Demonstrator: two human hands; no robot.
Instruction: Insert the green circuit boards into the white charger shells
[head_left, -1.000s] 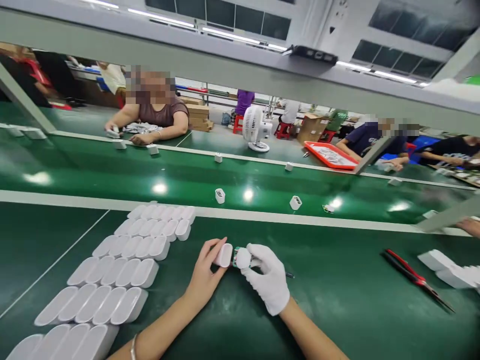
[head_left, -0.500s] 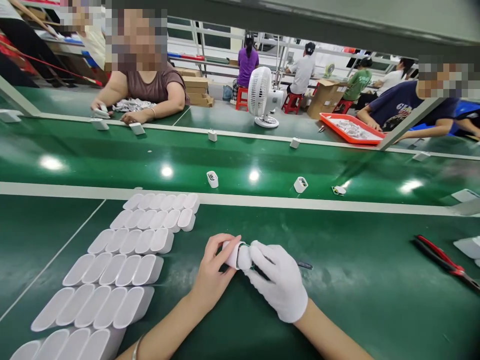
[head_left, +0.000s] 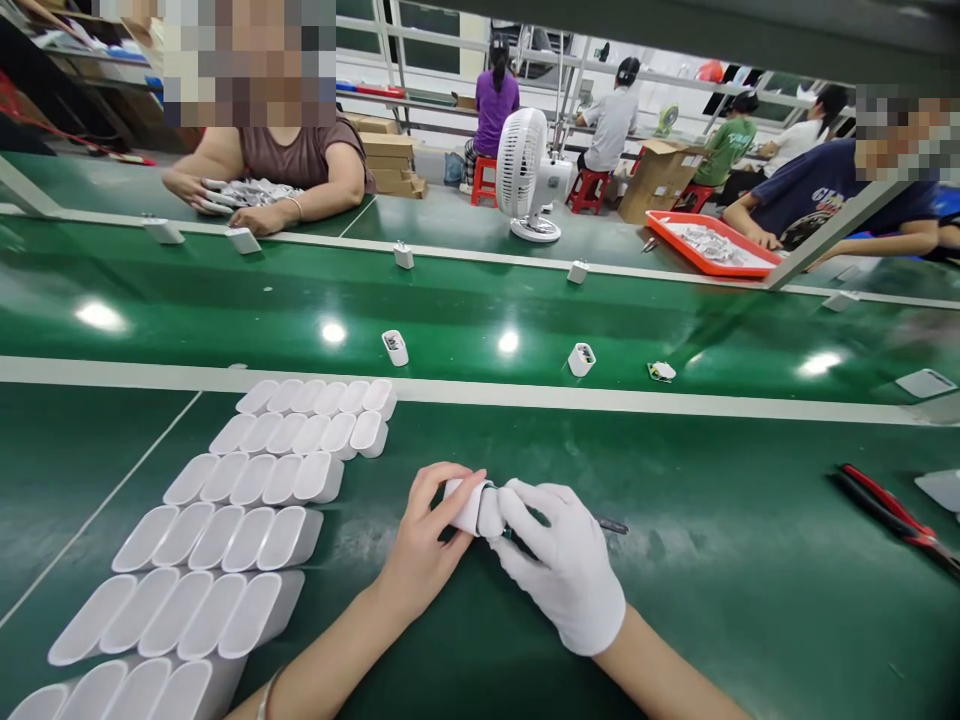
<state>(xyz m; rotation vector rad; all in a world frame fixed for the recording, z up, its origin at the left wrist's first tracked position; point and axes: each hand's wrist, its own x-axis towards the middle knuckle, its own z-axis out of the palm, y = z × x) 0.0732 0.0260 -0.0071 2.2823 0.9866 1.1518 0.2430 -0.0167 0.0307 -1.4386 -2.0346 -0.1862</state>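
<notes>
My left hand (head_left: 420, 535), bare, has its thumb and fingers closed around a small white plastic housing (head_left: 463, 507), tilted on its side above the green bench. In a white glove, my right hand (head_left: 566, 570) pinches a white-faced circuit board (head_left: 491, 512) at the housing's open end. A dark green edge shows where the two parts meet; how far the board sits inside is hidden. Left of my hands stand several rows of white oval housings (head_left: 285, 538), open ends up. A thin dark tool (head_left: 613, 525) lies just behind the gloved hand.
Red-and-black pliers (head_left: 889, 505) lie at the right. Beyond a pale rail (head_left: 675, 408), a green conveyor belt carries open housings (head_left: 581, 359), a loose circuit board (head_left: 661, 371) and white plug adapters (head_left: 403, 256). Across it are co-workers, a fan (head_left: 523, 170) and an orange tray (head_left: 757, 272).
Pieces on the belt have shifted left. My hands keep their hold on the housing and board, almost unmoved. The co-worker at the far left has moved a hand to the white pile.
</notes>
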